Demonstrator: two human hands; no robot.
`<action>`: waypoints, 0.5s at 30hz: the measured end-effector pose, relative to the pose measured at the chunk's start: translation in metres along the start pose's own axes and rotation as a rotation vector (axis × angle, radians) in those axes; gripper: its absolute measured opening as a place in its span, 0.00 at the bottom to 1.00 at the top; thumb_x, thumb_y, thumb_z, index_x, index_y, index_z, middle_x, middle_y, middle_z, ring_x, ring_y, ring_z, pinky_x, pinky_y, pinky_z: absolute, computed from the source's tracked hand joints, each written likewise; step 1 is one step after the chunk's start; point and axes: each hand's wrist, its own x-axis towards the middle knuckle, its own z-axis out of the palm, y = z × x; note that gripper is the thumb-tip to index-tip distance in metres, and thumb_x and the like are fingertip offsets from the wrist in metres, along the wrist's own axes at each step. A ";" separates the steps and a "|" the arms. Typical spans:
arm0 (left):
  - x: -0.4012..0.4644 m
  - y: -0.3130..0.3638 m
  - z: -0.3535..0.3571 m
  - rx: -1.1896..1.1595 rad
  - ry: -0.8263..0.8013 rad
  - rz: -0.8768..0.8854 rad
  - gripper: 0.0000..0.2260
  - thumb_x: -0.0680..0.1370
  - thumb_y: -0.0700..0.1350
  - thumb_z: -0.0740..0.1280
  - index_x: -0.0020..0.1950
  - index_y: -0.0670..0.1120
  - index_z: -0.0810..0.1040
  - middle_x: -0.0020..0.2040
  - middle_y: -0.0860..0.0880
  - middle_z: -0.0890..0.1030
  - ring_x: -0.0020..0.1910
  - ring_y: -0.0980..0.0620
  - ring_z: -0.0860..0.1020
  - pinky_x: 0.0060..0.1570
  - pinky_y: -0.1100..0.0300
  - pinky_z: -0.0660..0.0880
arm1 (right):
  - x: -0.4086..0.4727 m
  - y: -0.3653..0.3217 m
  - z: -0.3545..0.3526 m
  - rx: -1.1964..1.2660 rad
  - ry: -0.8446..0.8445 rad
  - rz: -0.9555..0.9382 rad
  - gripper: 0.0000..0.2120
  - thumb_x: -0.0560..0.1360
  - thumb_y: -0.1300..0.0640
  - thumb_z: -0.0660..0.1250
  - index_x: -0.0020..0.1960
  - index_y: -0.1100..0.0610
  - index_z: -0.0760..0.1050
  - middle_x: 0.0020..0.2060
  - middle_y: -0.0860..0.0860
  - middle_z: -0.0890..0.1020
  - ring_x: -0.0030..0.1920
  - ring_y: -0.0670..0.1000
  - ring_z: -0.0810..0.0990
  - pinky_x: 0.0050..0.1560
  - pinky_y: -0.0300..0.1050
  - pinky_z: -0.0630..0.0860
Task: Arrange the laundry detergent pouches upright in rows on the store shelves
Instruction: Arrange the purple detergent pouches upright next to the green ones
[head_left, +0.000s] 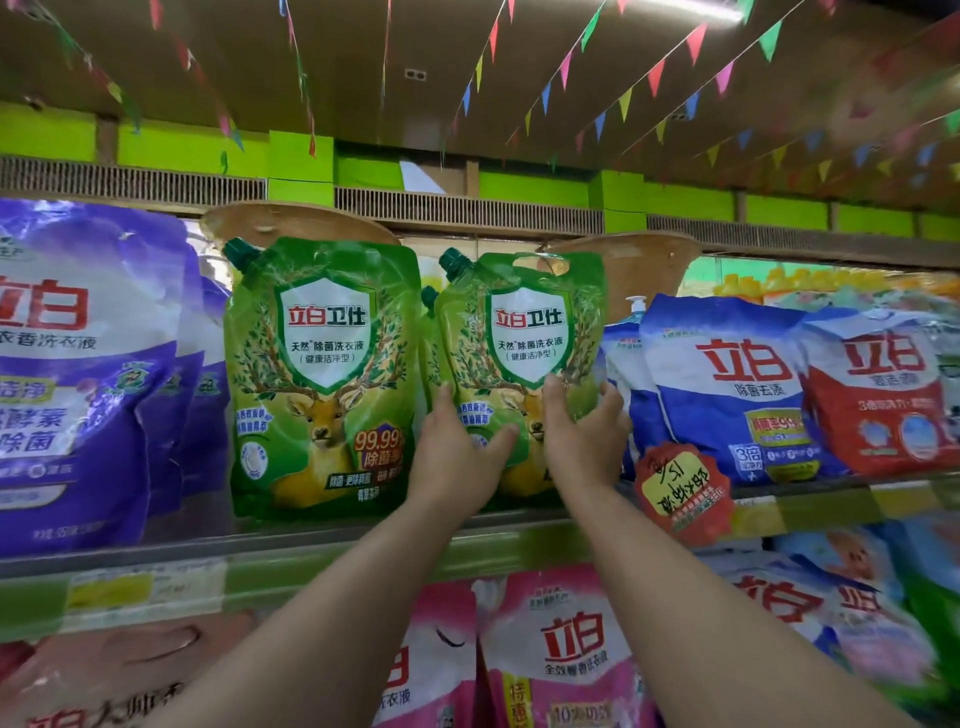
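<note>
Fingers (447, 400) of the left hand (457, 452) and fingers (553, 395) of the right hand (582, 441) curl round the lower half of one green pouch (524, 332), holding it from both sides. The left thumb lies across the front near the bottom, with the other left fingers reaching up along the pouch's left edge; the right hand wraps the right edge, its fingertips partly behind the pouch. The pouch stands upright on the upper shelf (311, 540), its dark green cap at the top left corner, and the printed shield sits above both hands. A second green pouch (322, 374) stands just beside it on the left, also upright, untouched. Another green cap shows between the two, from a pouch behind. Purple pouches (88, 374) fill the shelf further left. Blue and white bags (737, 389) and a red and white bag (883, 395) lean on the right, with a red price tag (683, 491) hanging at the shelf edge. Pink pouches (561, 649) stand on the shelf below, between the forearms.
</note>
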 end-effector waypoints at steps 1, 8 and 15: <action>0.001 0.000 0.003 0.002 0.004 -0.019 0.41 0.75 0.59 0.66 0.78 0.50 0.46 0.76 0.47 0.59 0.73 0.45 0.62 0.68 0.48 0.64 | 0.000 0.001 0.002 -0.004 -0.028 0.013 0.36 0.72 0.33 0.60 0.73 0.52 0.57 0.70 0.56 0.64 0.66 0.59 0.69 0.59 0.57 0.70; 0.012 0.001 0.012 0.002 -0.011 -0.058 0.45 0.73 0.63 0.66 0.78 0.53 0.40 0.77 0.48 0.57 0.73 0.43 0.63 0.69 0.42 0.64 | 0.011 0.005 0.005 -0.022 -0.086 0.029 0.35 0.74 0.31 0.52 0.74 0.48 0.55 0.70 0.57 0.65 0.67 0.61 0.68 0.63 0.59 0.67; 0.013 -0.010 0.014 -0.032 0.006 -0.052 0.41 0.75 0.58 0.67 0.78 0.53 0.42 0.77 0.49 0.59 0.71 0.45 0.65 0.66 0.48 0.66 | 0.021 0.011 0.010 0.042 -0.034 0.105 0.31 0.73 0.31 0.55 0.69 0.48 0.60 0.65 0.57 0.67 0.58 0.60 0.72 0.52 0.54 0.70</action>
